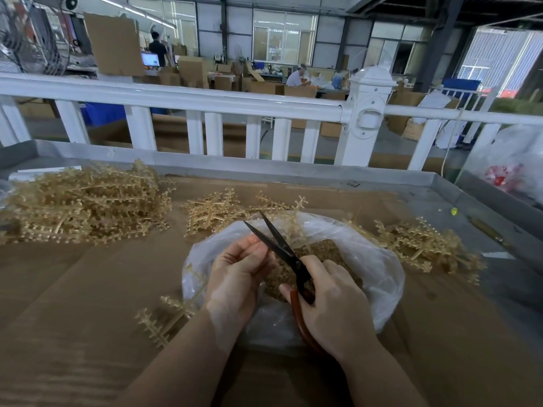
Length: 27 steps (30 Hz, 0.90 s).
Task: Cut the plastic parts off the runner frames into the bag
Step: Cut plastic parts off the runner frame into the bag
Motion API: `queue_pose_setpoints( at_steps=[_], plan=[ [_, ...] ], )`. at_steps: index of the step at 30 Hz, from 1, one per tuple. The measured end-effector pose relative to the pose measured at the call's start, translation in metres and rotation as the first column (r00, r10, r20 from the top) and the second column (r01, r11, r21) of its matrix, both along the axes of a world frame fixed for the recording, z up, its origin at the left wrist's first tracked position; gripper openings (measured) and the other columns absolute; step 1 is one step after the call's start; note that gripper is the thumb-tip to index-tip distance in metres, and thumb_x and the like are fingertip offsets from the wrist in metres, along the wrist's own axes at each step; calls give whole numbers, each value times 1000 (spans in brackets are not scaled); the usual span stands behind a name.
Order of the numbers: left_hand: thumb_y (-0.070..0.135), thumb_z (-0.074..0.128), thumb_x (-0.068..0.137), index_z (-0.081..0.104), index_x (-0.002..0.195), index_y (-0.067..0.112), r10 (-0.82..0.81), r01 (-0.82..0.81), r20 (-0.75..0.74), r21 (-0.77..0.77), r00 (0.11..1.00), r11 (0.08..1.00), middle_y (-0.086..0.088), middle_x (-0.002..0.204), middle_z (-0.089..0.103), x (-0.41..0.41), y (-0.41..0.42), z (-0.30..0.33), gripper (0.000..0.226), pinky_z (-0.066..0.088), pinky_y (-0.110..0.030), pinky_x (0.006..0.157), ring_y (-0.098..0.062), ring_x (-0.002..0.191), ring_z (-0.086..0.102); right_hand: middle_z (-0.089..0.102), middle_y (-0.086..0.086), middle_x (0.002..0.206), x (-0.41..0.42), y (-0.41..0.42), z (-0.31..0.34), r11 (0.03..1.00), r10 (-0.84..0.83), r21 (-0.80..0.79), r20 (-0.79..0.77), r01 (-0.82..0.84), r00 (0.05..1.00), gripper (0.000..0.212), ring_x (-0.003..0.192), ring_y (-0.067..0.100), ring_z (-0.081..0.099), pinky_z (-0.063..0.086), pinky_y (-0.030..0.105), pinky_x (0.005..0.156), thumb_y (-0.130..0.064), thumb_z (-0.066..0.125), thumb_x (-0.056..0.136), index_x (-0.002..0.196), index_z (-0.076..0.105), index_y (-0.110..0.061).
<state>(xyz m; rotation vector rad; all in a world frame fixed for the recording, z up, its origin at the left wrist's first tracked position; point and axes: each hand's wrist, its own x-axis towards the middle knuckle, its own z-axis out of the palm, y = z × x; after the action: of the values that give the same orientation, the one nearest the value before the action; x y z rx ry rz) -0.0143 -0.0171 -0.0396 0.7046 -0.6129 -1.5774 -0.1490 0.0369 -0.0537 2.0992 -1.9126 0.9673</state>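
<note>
A clear plastic bag lies open on the cardboard in front of me, with a heap of small tan cut parts inside. My right hand grips black scissors by their red-brown handles, blades spread apart over the bag. My left hand holds a tan runner frame that sticks up between the blades. Another piece of frame pokes out below my left wrist.
A big pile of tan runner frames sits at the left, a smaller pile behind the bag, and another at the right. A white railing runs across beyond the metal table edge. A plastic bag stands at far right.
</note>
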Motion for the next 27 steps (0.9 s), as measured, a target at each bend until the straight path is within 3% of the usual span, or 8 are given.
queue_pose_setpoints(
  at_steps=[7, 13, 21, 27],
  plan=[
    [-11, 46, 89, 59, 76, 5, -21, 21, 3, 33, 1000, 999, -7, 64, 66, 0, -1, 3, 25, 55, -22, 52, -13, 54, 65, 58, -3, 95, 0, 0, 0, 998, 17, 61, -28, -15, 999, 47, 93, 19, 54, 50, 31, 73, -57, 50, 83, 116, 56, -23],
    [-12, 43, 89, 60, 81, 1, -92, 92, 35, 18, 995, 996, -8, 65, 68, 1, 0, 3, 23, 55, -24, 52, -15, 58, 68, 58, -3, 90, 1, -1, 0, 999, 10, 33, -23, -9, 1000, 46, 88, 20, 56, 50, 32, 69, -58, 46, 82, 110, 57, -23],
    [-5, 55, 67, 64, 81, 0, -181, 182, 37, -5, 983, 983, -10, 68, 70, 2, -2, 1, 16, 53, -21, 51, -14, 57, 67, 59, -2, 85, 3, -2, 3, 1000, 22, -8, -9, -23, 1000, 43, 82, 19, 59, 50, 31, 68, -56, 46, 84, 105, 58, -20],
    [-3, 57, 65, 64, 77, 2, -202, 203, 66, -8, 977, 979, -9, 66, 68, 3, -3, 0, 14, 54, -21, 53, -13, 56, 66, 61, 0, 83, 3, -4, 5, 999, 46, 4, -22, -46, 999, 40, 79, 19, 60, 52, 33, 67, -52, 51, 88, 106, 59, -17]
  ],
)
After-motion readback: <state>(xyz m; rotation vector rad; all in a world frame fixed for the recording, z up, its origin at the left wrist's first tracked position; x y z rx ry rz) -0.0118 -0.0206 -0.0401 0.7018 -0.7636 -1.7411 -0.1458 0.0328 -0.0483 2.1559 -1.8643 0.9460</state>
